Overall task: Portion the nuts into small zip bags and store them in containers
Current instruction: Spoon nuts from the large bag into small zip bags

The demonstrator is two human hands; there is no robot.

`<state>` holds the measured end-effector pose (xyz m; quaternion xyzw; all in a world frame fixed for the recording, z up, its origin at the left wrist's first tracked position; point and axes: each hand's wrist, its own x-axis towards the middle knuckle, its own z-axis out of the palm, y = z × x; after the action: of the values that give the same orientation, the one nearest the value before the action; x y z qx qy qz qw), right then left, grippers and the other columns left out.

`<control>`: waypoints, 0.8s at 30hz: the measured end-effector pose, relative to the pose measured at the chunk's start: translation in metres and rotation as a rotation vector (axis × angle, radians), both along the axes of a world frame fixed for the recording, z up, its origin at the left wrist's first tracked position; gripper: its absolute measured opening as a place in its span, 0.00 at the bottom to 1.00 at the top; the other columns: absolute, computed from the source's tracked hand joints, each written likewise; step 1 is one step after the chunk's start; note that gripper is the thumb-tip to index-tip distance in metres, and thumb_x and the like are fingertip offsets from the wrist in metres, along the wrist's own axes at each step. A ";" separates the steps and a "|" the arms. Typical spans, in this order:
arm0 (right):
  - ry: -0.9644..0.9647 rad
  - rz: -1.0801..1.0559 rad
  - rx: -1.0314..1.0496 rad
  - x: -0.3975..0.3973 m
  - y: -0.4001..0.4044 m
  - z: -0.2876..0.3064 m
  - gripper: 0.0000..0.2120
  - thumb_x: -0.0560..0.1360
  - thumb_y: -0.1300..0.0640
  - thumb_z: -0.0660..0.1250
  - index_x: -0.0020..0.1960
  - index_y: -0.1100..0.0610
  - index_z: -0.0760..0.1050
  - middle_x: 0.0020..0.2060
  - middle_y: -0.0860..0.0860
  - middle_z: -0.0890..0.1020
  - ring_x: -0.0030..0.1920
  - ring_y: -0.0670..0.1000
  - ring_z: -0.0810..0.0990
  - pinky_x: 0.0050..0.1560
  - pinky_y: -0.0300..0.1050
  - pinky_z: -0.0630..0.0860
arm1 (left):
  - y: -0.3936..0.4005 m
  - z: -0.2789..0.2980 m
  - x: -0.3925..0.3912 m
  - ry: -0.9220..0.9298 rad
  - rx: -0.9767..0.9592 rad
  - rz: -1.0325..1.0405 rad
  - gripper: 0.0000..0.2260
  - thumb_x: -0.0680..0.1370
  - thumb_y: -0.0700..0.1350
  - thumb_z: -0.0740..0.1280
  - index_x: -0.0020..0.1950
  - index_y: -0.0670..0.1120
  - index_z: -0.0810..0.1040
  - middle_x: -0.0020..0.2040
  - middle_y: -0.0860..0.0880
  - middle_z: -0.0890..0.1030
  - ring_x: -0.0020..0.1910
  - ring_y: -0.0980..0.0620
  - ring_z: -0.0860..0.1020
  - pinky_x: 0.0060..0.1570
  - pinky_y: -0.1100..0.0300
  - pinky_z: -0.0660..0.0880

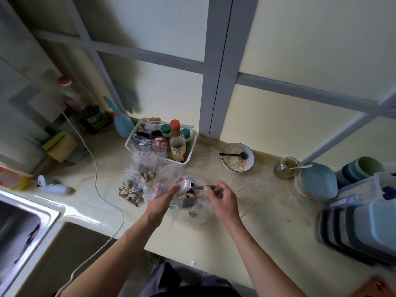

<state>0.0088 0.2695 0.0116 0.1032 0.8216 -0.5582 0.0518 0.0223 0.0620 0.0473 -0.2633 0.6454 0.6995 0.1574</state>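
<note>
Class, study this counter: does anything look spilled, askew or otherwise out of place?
Yes. A few loose nuts or seeds lie beside the big bag instead of inside it. A white cable trails across the counter next to the filled zip bags, where it could snag.

We reach both bare forearms forward from the near edge, our left hand [161, 201] stretched flat with its fingers pinching thin clear plastic, our right hand [220, 197] just to its right, curled closed round a slim metal handle, knuckles up.
</note>
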 end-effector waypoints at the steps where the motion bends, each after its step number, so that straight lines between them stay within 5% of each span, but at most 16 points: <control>1: 0.005 -0.005 -0.023 -0.002 -0.008 0.003 0.09 0.76 0.49 0.73 0.45 0.53 0.77 0.36 0.49 0.86 0.39 0.46 0.85 0.42 0.42 0.80 | -0.002 -0.002 0.000 -0.002 0.011 -0.017 0.13 0.77 0.51 0.71 0.60 0.47 0.81 0.57 0.50 0.80 0.57 0.51 0.77 0.61 0.59 0.69; 6: -0.063 0.135 0.140 0.000 -0.040 -0.014 0.12 0.81 0.51 0.66 0.44 0.56 0.69 0.34 0.46 0.78 0.34 0.39 0.78 0.32 0.38 0.70 | -0.010 -0.011 0.005 -0.064 0.020 -0.097 0.23 0.73 0.58 0.73 0.62 0.45 0.82 0.61 0.47 0.82 0.60 0.49 0.79 0.66 0.56 0.70; 12: -0.189 0.212 0.323 0.005 -0.040 -0.044 0.08 0.84 0.50 0.56 0.53 0.49 0.74 0.49 0.49 0.79 0.49 0.51 0.78 0.49 0.45 0.72 | -0.018 -0.012 0.007 -0.082 0.029 -0.094 0.20 0.77 0.49 0.73 0.65 0.41 0.79 0.57 0.48 0.82 0.46 0.62 0.79 0.52 0.65 0.71; 17: -0.152 0.171 0.359 0.007 -0.040 -0.034 0.11 0.83 0.57 0.58 0.42 0.56 0.71 0.36 0.49 0.76 0.40 0.54 0.75 0.43 0.46 0.68 | -0.033 -0.013 0.002 -0.128 0.025 -0.102 0.18 0.76 0.54 0.72 0.61 0.45 0.82 0.58 0.49 0.82 0.56 0.51 0.78 0.57 0.61 0.69; 21: -0.073 0.056 0.363 -0.004 -0.044 -0.007 0.16 0.79 0.55 0.56 0.32 0.48 0.63 0.27 0.47 0.69 0.31 0.52 0.68 0.35 0.48 0.65 | -0.036 -0.011 -0.010 -0.101 0.012 -0.106 0.16 0.76 0.51 0.73 0.60 0.44 0.83 0.57 0.48 0.84 0.57 0.51 0.80 0.54 0.63 0.72; 24: -0.038 0.131 0.522 -0.014 -0.040 0.015 0.16 0.81 0.50 0.54 0.39 0.49 0.74 0.35 0.50 0.76 0.38 0.55 0.74 0.42 0.48 0.73 | -0.031 -0.001 -0.019 -0.043 0.001 -0.157 0.13 0.77 0.48 0.73 0.58 0.43 0.84 0.55 0.50 0.86 0.56 0.53 0.83 0.43 0.71 0.76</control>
<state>-0.0056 0.2292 0.0265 0.0701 0.9416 -0.3206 0.0749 0.0038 0.0306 0.0459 -0.2269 0.6603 0.6794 0.2256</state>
